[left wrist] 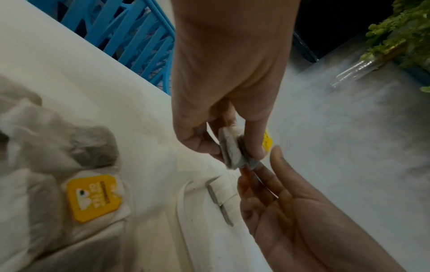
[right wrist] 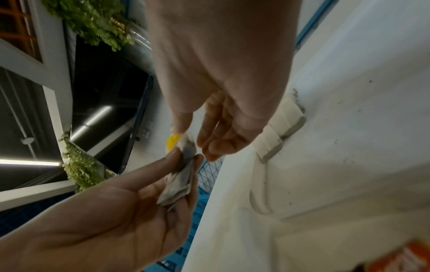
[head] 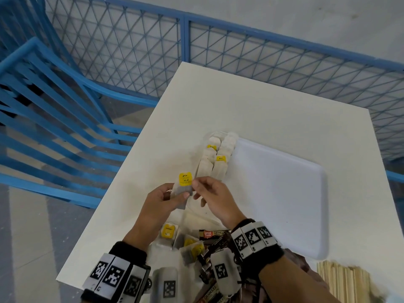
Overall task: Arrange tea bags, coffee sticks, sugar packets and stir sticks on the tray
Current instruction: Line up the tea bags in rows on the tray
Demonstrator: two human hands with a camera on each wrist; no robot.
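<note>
My left hand grips a grey tea bag with a yellow tag, held up above the table's left part. My right hand pinches the bag's top end beside the tag. The left wrist view has the left hand round the tea bag, with the other hand's fingers under it. In the right wrist view the right hand meets the tea bag. Two rows of tea bags lie along the left side of the white tray.
A loose pile of tea bags and coffee sticks lies near the table's front edge under my wrists. Wooden stir sticks lie at the front right. A blue chair stands left of the table, with a blue mesh fence behind.
</note>
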